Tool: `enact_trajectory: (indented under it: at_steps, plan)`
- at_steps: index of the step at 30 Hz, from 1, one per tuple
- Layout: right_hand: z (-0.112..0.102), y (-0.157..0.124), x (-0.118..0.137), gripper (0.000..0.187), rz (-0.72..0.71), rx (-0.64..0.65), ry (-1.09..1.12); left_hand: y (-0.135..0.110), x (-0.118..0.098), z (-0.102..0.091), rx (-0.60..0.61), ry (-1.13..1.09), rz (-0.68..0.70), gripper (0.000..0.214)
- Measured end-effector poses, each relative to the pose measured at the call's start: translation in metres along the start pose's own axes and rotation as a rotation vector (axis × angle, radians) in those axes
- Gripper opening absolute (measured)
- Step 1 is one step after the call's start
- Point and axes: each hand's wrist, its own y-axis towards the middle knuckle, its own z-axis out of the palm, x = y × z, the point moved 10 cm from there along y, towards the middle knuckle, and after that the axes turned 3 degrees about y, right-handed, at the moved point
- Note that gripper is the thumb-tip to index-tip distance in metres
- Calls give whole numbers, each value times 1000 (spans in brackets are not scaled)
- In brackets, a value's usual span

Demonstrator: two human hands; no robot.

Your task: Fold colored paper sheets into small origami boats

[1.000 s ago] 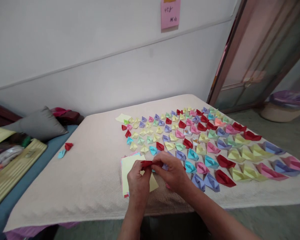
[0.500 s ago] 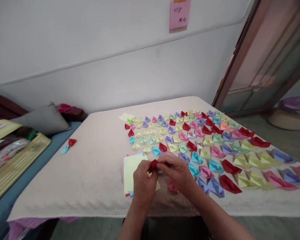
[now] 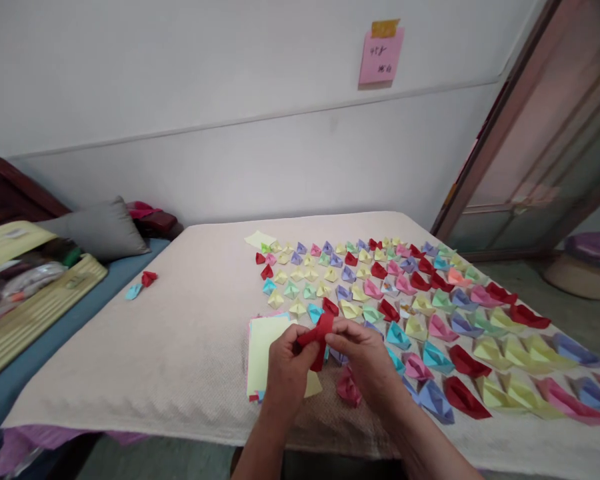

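Both my hands pinch a folded red paper piece (image 3: 319, 339) just above the table's near edge. My left hand (image 3: 286, 368) grips its lower left part, and my right hand (image 3: 363, 357) holds its upper right part with thumb and fingers closed. Under my left hand lies a stack of square paper sheets (image 3: 266, 347), yellow on top. A crumpled pink-red paper (image 3: 349, 388) rests on the cloth below my right hand. Rows of several small folded paper boats (image 3: 405, 303) in red, yellow, blue, pink, green and purple spread across the table to the right.
The table wears a cream cloth (image 3: 170, 333). On the blue surface at left lie a red and a blue paper piece (image 3: 141, 285), a grey pillow (image 3: 100, 230) and a yellow mat (image 3: 35, 310). A pink note (image 3: 380, 57) hangs on the wall. A glass door (image 3: 545, 140) stands right.
The red paper has turned from lying flat between my hands to standing more upright, partly unfolded. The view has shifted upward and left, so everything sits lower and further right in the frame.
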Motion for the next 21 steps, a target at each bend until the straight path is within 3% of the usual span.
enact_trajectory:
  at_steps: [7,9,14,17,21]
  plan:
    - [11,-6,-7,10,80,1,45,0,2,1,10,-6,-30,8]
    - [12,-6,-7,11,63,0,23,-3,1,-4,-49,27,-16,2]
    - [13,-8,-5,12,-22,7,-124,-19,-27,-25,-307,265,261,23]
    - [19,-10,2,14,-91,46,-242,-26,-39,-22,-316,302,376,23]
    - [30,-14,8,19,-170,120,-387,-24,-35,-23,-315,283,352,24]
